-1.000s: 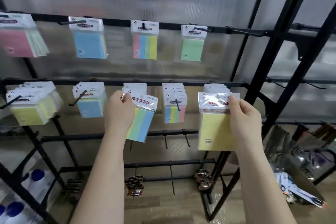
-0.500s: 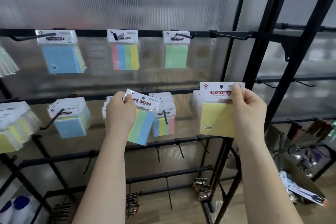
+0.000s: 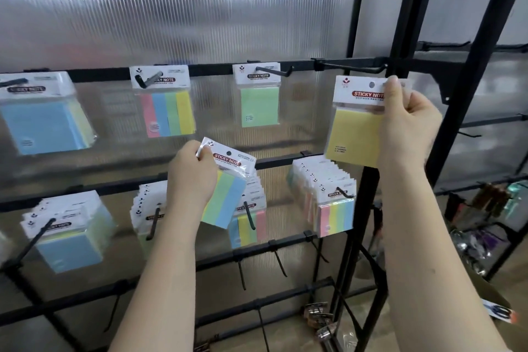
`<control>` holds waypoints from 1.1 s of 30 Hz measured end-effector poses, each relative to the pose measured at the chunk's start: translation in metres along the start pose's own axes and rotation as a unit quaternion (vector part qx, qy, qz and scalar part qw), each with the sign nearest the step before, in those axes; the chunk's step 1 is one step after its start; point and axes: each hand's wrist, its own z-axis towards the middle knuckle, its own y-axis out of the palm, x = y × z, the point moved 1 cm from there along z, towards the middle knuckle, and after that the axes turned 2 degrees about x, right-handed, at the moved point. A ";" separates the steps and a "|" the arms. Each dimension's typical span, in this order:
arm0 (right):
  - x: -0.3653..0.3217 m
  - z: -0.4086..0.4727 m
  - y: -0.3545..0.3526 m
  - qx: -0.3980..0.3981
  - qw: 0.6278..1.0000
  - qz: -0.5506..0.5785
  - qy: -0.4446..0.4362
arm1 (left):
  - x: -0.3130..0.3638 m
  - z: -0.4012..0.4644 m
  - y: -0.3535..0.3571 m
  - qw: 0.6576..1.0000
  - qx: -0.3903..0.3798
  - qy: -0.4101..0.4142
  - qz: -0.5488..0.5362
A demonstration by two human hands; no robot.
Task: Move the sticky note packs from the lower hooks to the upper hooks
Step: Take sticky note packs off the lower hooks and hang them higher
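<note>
Right hand (image 3: pixel 408 123): I see it pinching the yellow pack (image 3: pixel 357 126), upright, header up, just under the empty upper hook (image 3: pixel 354 67).
Left hand (image 3: pixel 191 177): pinches the striped pack (image 3: pixel 225 191), tilted, header up-left.

The left hand (image 3: pixel 192 174) hides the striped pack's (image 3: pixel 227 194) left side; small print is unreadable.

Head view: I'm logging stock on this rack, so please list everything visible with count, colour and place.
Upper hooks: blue pack far left, striped pack, green pack, one bare hook at right.
Lower hooks: four bunches of packs, from the blue bunch at left to the striped bunch at right.
Rack frame: black.
Yellow pack: one, just under the bare hook.
Striped loose pack: one, at the lower row.
Left hand: grips the striped loose pack.
Right hand: pinches the yellow pack.
</note>
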 end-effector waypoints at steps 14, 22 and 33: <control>0.015 0.064 0.000 -0.059 0.996 0.039 -0.048 | 0.021 -0.013 0.046 0.998 0.041 -0.043 -0.010; 0.014 0.074 -0.002 -0.111 0.993 0.025 -0.041 | 0.030 -0.022 0.053 0.997 0.062 -0.050 0.008; 0.039 0.093 0.036 -0.184 0.983 0.011 0.020 | 0.035 -0.028 0.052 0.995 0.077 -0.062 0.008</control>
